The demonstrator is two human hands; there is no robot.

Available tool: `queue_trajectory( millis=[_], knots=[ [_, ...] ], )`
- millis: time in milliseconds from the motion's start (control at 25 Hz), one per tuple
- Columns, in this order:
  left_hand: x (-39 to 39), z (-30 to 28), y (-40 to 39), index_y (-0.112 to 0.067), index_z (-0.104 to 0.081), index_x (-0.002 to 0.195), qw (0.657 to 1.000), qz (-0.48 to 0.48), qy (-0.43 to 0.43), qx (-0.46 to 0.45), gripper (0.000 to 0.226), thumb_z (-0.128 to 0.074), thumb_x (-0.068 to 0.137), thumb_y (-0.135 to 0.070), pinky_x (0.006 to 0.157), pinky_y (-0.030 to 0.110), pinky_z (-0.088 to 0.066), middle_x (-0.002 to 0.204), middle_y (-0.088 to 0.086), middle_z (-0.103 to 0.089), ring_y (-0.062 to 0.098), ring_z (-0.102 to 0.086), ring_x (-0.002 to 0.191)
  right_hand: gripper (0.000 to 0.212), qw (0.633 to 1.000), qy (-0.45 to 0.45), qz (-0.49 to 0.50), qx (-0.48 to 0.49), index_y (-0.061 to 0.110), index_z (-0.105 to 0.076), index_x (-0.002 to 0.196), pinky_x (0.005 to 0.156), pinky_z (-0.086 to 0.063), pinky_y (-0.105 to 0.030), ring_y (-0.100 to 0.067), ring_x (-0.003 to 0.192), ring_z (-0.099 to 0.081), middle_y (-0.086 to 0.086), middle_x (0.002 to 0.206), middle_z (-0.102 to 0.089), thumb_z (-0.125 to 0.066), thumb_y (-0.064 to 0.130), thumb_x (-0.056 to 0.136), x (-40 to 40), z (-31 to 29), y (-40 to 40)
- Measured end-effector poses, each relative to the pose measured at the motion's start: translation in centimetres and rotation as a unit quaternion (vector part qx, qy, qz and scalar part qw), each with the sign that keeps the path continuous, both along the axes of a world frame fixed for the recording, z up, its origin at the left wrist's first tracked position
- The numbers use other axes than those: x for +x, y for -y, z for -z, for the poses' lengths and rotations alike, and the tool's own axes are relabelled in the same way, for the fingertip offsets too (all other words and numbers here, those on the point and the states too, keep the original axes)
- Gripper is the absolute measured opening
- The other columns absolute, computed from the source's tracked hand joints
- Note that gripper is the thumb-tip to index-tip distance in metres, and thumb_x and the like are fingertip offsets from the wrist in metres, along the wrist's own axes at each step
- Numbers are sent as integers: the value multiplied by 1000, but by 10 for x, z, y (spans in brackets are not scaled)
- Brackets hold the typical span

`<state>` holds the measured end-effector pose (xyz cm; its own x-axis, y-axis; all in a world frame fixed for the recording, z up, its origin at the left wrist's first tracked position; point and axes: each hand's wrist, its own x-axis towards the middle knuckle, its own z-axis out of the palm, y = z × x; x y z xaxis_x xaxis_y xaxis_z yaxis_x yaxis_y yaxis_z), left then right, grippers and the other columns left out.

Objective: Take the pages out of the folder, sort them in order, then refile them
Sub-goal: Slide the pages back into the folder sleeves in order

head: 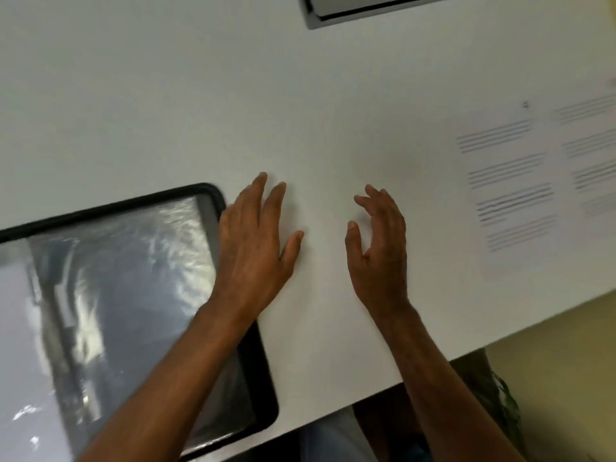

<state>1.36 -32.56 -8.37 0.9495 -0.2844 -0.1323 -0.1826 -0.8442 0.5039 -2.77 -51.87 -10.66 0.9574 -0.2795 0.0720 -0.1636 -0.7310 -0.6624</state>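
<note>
Both hands hover over the white bench [333,128] holding nothing: the left hand [256,241] lies flat with fingers straight, at the folder's 3 o'clock edge, and the right hand [380,248] has its grip apart, fingers loosely curled above bare bench. The folder [116,295], black-rimmed with glossy clear sleeves, sits at 8 o'clock of the view; two printed pages [510,185] lie side by side at 3 o'clock, well apart from it and close to the bench's near edge. The frame is blurred, so page numbers cannot be read. I judge the main risks to be these: a sweeping reach could push the pages off that edge, the slick sleeves may let sheets slide out or snag on refiling, and misreading faint numbers could spoil the order.
</note>
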Motion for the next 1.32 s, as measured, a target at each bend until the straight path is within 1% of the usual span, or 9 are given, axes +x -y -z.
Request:
queue_trajectory(
  millis=[160,400,600,800,920,1040,1120,1240,1320],
  knots=[
    [23,6,74,-14,-29,162,998,56,-9,-8,73,-55,102,-47,124,52,-25,172,13,-18,34,-23,156,37,997,-5,72,-14,10,-56,140,117,-40,-50,-23,149,-38,-4,155,-48,-57,15,103,4,6,68],
    [43,13,168,-12,-31,161,992,125,-9,-14,73,-58,102,-46,123,55,-29,170,17,-23,37,-27,155,41,987,12,158,-32,10,-52,143,117,-40,-56,-28,150,-37,-10,157,-46,-55,18,103,9,8,153],
    [61,20,217,-9,-32,160,988,154,1,-10,73,-56,102,-47,122,57,-29,168,19,-25,39,-29,153,51,970,-25,237,-41,14,-44,152,123,-31,-56,-23,157,-23,-7,164,-36,-52,31,104,1,20,200],
    [90,28,246,-4,-27,161,989,149,17,17,82,-43,99,-56,123,56,-26,168,23,-21,40,-25,154,57,968,-56,233,-77,14,-35,158,129,-15,-46,-18,159,-13,-4,170,-25,-47,36,107,-10,32,201],
    [101,29,255,-4,-28,159,986,156,17,57,83,-35,99,-61,121,56,-23,169,22,-20,41,-22,155,57,970,-56,218,-92,12,-36,158,129,-14,-45,-19,159,-14,-5,170,-26,-47,34,107,-10,34,193],
    [101,28,255,-10,-37,156,983,170,25,73,78,-32,99,-63,119,56,-24,168,18,-25,40,-24,153,56,970,-51,218,-91,12,-37,157,129,-14,-45,-19,159,-16,-6,169,-27,-47,33,107,-7,34,187],
    [99,27,253,-13,-36,157,980,182,15,79,79,-28,99,-65,120,57,-22,169,13,-25,37,-23,155,55,972,-44,215,-89,10,-38,157,129,-15,-45,-20,158,-18,-7,168,-29,-47,31,107,-4,34,184],
    [97,18,252,-17,-26,163,982,178,-43,45,83,-24,99,-70,126,57,-14,171,6,-23,30,-16,159,54,976,-34,203,-68,9,-38,156,129,-15,-45,-21,158,-19,-8,168,-30,-42,32,108,1,32,178],
    [95,8,251,-18,-21,165,983,155,-89,-31,83,-29,99,-69,128,48,-14,170,3,-28,24,-21,157,53,977,-22,205,-46,8,-38,156,129,-17,-48,-22,158,-21,-9,167,-31,-39,33,108,6,31,174]
  ],
)
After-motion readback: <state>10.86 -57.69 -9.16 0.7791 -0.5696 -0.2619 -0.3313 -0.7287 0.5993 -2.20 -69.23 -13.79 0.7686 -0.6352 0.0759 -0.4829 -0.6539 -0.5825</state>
